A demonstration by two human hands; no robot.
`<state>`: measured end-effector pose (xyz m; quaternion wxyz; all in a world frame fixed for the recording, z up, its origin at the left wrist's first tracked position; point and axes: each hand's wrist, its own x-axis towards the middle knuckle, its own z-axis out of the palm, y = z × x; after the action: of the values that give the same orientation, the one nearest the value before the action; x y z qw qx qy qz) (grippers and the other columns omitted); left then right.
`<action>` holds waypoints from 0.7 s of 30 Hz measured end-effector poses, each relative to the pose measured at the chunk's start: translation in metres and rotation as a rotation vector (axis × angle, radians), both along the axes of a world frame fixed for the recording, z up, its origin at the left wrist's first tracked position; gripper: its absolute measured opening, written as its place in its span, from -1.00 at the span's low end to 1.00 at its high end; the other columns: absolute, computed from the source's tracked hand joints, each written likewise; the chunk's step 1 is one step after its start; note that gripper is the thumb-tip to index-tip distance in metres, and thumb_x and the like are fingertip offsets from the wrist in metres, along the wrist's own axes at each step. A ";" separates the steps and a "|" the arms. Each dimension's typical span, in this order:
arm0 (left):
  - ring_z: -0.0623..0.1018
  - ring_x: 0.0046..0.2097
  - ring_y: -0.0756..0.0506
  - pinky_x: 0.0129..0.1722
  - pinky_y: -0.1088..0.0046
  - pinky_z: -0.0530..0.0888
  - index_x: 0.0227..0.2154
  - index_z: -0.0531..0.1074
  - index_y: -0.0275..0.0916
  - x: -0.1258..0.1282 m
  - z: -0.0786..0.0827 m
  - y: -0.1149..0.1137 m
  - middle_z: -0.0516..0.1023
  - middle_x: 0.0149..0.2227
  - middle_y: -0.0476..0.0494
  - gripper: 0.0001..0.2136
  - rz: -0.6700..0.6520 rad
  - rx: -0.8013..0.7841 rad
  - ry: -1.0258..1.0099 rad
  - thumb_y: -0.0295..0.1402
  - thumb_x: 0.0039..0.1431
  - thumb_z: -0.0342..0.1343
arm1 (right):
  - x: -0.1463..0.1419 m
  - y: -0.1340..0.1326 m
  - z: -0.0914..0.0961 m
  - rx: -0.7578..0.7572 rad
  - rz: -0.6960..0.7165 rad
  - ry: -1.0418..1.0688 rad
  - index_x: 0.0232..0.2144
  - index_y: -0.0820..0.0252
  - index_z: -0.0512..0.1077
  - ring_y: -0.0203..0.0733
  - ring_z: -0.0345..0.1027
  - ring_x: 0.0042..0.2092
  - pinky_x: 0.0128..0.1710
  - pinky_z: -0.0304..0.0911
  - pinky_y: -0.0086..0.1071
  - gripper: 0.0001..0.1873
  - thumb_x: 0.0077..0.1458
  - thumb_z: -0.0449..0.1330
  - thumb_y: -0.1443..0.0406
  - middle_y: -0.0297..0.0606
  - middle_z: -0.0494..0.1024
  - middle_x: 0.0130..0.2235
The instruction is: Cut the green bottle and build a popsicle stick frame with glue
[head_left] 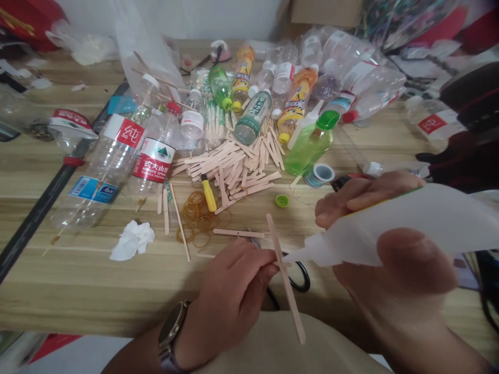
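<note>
My left hand (pixel 234 296), with a watch on its wrist, pinches a long wooden craft stick (pixel 286 283) held slantwise over the table's near edge. My right hand (pixel 393 265) is wrapped round a white glue bottle (pixel 390 228). Its pointed nozzle touches the stick right beside my left fingertips. Just beyond, another craft stick (pixel 237 233) lies flat on the wooden table (pixel 78 280), and black scissor handles (pixel 300 275) show behind the held stick.
A heap of craft sticks (pixel 234 166) lies mid-table with rubber bands (pixel 197 215), a yellow-handled tool (pixel 209 195), a green cap (pixel 281 200) and crumpled tissue (pixel 131 240). Many plastic bottles, including a green bottle (pixel 310 145), crowd the back. A tape roll (pixel 319 174) sits near my right hand.
</note>
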<state>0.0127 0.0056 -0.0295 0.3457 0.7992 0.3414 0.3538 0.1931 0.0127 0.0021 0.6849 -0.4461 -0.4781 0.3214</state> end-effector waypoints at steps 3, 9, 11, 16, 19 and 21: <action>0.46 -0.35 -0.03 -0.38 0.49 0.37 -0.29 0.43 -0.23 0.000 0.000 0.000 0.53 -0.39 -0.06 -0.80 0.000 0.006 0.001 -0.41 0.39 -0.09 | 0.002 0.000 0.000 0.022 0.020 -0.030 -0.37 0.01 0.52 -0.09 0.26 -0.42 -0.43 0.20 -0.14 -0.74 -0.06 0.40 0.06 -0.31 0.39 -0.45; 0.45 -0.36 -0.03 -0.39 0.49 0.35 -0.27 0.44 -0.24 0.001 -0.002 -0.001 0.51 -0.40 -0.05 -0.79 -0.010 -0.001 0.013 -0.41 0.40 -0.10 | 0.006 0.001 -0.001 0.081 0.048 -0.141 -0.36 0.00 0.49 -0.07 0.24 -0.44 -0.33 0.22 -0.09 -0.74 0.01 0.36 0.03 -0.36 0.41 -0.53; 0.45 -0.36 -0.03 -0.39 0.49 0.34 -0.28 0.44 -0.24 0.001 -0.002 -0.001 0.50 -0.41 -0.05 -0.79 -0.012 -0.006 0.021 -0.42 0.39 -0.10 | 0.007 0.001 -0.001 0.095 0.063 -0.142 -0.35 0.02 0.49 -0.09 0.24 -0.46 -0.39 0.22 -0.13 -0.74 0.02 0.36 0.04 -0.36 0.43 -0.52; 0.45 -0.35 -0.02 -0.38 0.51 0.34 -0.30 0.44 -0.24 0.001 -0.002 -0.002 0.51 -0.40 -0.05 -0.80 -0.020 -0.025 0.023 -0.44 0.38 -0.08 | 0.007 0.001 0.001 0.130 0.101 -0.114 -0.36 0.06 0.50 -0.11 0.29 -0.45 -0.48 0.19 -0.18 -0.76 0.01 0.38 0.09 -0.36 0.45 -0.52; 0.45 -0.36 -0.02 -0.38 0.51 0.34 -0.31 0.44 -0.24 0.002 -0.002 -0.002 0.51 -0.40 -0.04 -0.80 -0.021 -0.029 0.022 -0.44 0.37 -0.07 | 0.006 0.001 0.003 0.119 0.089 -0.130 -0.39 0.05 0.48 -0.11 0.31 -0.45 -0.47 0.18 -0.17 -0.73 0.01 0.38 0.04 -0.38 0.46 -0.55; 0.45 -0.35 -0.02 -0.38 0.51 0.34 -0.31 0.43 -0.24 0.001 -0.002 -0.002 0.50 -0.40 -0.04 -0.80 -0.021 -0.032 0.021 -0.44 0.37 -0.07 | 0.004 0.001 0.004 0.115 0.074 -0.136 -0.43 0.05 0.47 -0.17 0.27 -0.52 -0.46 0.19 -0.16 -0.71 -0.01 0.39 0.02 -0.41 0.45 -0.57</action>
<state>0.0142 0.0035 -0.0318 0.3587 0.8007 0.3423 0.3362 0.1974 0.0134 0.0059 0.6629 -0.4090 -0.5572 0.2877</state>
